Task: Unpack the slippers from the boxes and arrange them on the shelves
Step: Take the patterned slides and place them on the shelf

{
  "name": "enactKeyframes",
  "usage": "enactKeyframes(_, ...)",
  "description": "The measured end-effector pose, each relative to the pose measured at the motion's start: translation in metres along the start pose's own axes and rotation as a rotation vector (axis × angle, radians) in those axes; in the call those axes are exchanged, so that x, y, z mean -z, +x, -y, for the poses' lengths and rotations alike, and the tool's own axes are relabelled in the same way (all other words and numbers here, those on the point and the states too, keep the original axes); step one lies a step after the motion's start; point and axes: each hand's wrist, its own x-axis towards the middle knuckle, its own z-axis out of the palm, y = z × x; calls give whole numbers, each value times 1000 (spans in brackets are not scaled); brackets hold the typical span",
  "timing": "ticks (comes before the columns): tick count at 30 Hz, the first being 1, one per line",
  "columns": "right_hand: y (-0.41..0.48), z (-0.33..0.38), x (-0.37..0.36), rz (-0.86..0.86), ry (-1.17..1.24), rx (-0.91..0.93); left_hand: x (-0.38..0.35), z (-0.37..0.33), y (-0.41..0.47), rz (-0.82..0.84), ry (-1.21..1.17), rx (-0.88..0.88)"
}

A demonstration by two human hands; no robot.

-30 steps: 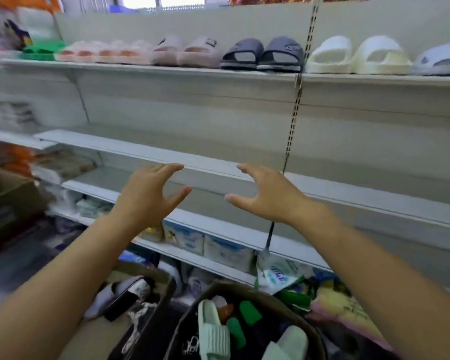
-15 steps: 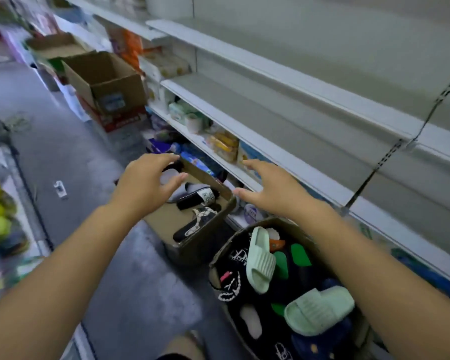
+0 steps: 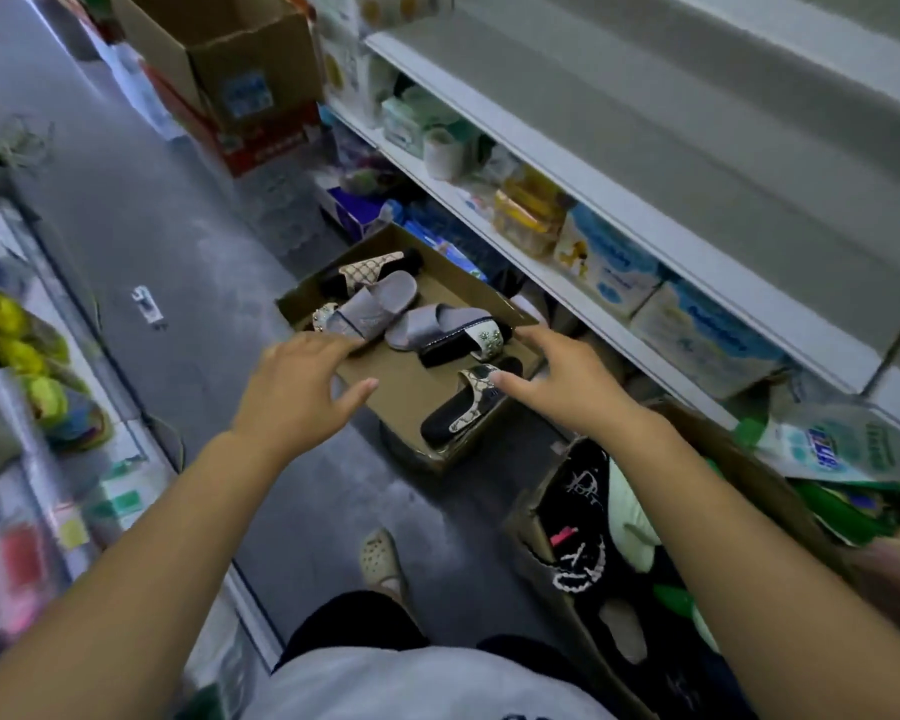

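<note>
The fingers of the left hand and of the right hand are observed spread wide and relaxed, with nothing held, above a shallow brown cardboard box standing on the grey floor beside the white metal shelves. Within that box are noted two grey velvet slippers and black slippers with beige patterned straps; contact between the left fingertips and the nearer grey slipper cannot be determined. A deeper cardboard box holding black and pale green slippers is recorded under the right forearm.
</note>
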Motion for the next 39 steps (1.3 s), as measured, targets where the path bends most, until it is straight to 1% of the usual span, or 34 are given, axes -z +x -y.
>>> enactKeyframes(4, 34, 21, -41, 10, 107, -131, -1, 52, 20, 49, 1, -23)
enactKeyframes(9, 56, 23, -71, 25, 178, -239, -19, 87, 44, 209, -3, -19)
enactKeyframes(15, 85, -4, -89, 120, 207, -375, -54, 98, 81, 349, -17, -73)
enactKeyframes(20, 114, -37, -105, 160, 262, -416, -83, 100, 120, 406, -35, -78)
enactKeyframes(24, 157, -66, -121, 235, 278, -547, -106, 101, 160, 501, -48, -10)
enactKeyframes(27, 187, -87, -135, 275, 299, -610, -122, 105, 189, 545, -60, 51)
enactKeyframes(32, 230, -117, -163, 268, 270, -666, -158, 106, 224, 612, -79, 76)
enactKeyframes(36, 260, -136, -193, 246, 230, -680, -194, 109, 237, 680, -165, 78)
enactKeyframes(39, 275, -149, -212, 268, 230, -730, -218, 109, 245, 741, -224, 89)
